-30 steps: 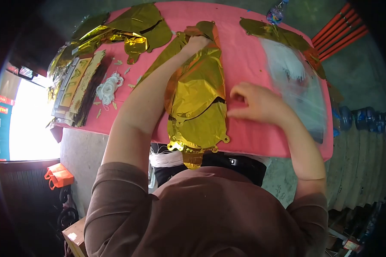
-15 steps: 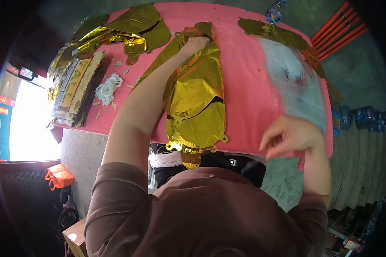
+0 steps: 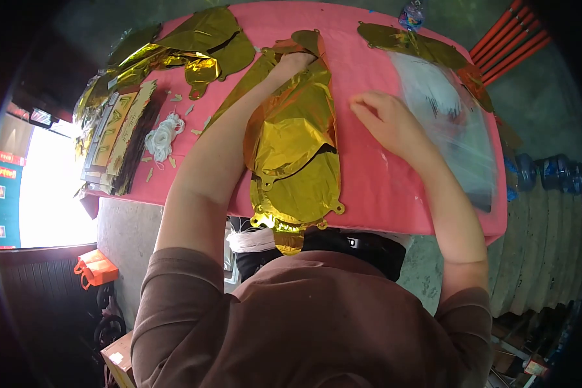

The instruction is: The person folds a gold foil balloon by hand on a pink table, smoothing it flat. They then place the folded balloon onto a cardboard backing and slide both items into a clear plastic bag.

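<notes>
A flat, crinkled gold foil balloon (image 3: 297,136) with small round tabs lies lengthwise on the pink-covered table (image 3: 368,187), its near end hanging over the front edge. Toward its far end my left hand (image 3: 292,64) is closed on the foil, the fingertips partly hidden by a fold. My right hand (image 3: 385,123) is in the air just right of the balloon, thumb and forefinger brought close together. Whatever is in that pinch, if anything, is too small to make out.
More gold foil (image 3: 216,48) lies at the far left, near printed packs (image 3: 119,132) and a white string bundle (image 3: 163,137). On the right are clear plastic bags (image 3: 462,152), another foil piece (image 3: 410,45) and a bottle (image 3: 412,16). Red poles (image 3: 511,42) stand beyond.
My right hand has moved from the table's front right edge, forward and left, to beside the balloon. The plastic bags have settled flatter. My left hand stays on the foil.
</notes>
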### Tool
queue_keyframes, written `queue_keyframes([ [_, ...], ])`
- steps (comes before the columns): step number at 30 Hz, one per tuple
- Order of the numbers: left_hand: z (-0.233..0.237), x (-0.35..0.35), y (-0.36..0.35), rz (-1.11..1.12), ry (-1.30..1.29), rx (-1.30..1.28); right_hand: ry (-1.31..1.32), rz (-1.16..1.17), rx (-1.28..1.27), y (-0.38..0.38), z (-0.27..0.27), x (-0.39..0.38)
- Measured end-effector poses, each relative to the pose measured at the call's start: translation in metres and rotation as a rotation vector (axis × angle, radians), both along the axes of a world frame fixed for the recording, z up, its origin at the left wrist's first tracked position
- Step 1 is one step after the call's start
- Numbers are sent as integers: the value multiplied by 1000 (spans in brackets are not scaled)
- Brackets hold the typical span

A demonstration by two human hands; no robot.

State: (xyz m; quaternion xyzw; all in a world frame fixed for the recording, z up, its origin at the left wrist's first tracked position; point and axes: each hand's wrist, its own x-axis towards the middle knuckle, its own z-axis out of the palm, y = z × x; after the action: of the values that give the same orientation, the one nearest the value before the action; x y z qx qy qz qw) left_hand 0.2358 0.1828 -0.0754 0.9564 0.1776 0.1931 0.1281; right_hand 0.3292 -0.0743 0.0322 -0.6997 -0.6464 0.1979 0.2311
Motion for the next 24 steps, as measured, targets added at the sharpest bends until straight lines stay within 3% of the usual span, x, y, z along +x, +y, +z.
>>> queue_keyframes([
  [1, 2, 2, 0, -3, 1, -2, 4, -4, -5, 10, -19, 2],
  [3, 2, 0, -1, -6, -5, -5, -115, 92, 349, 29, -59, 6],
  [6, 3, -1, -2, -4, -6, 0, -208, 15, 195, 37, -64, -15],
  [18, 7, -6, -10, -10, -102, -45, -362, 77, 82, 40, -67, -28],
  [22, 14, -9, -13, 26, -12, -36, -393, 75, 73, 40, -67, -31],
  [24, 4, -8, -7, -3, -127, -94, -409, 74, 66, 40, -67, -31],
])
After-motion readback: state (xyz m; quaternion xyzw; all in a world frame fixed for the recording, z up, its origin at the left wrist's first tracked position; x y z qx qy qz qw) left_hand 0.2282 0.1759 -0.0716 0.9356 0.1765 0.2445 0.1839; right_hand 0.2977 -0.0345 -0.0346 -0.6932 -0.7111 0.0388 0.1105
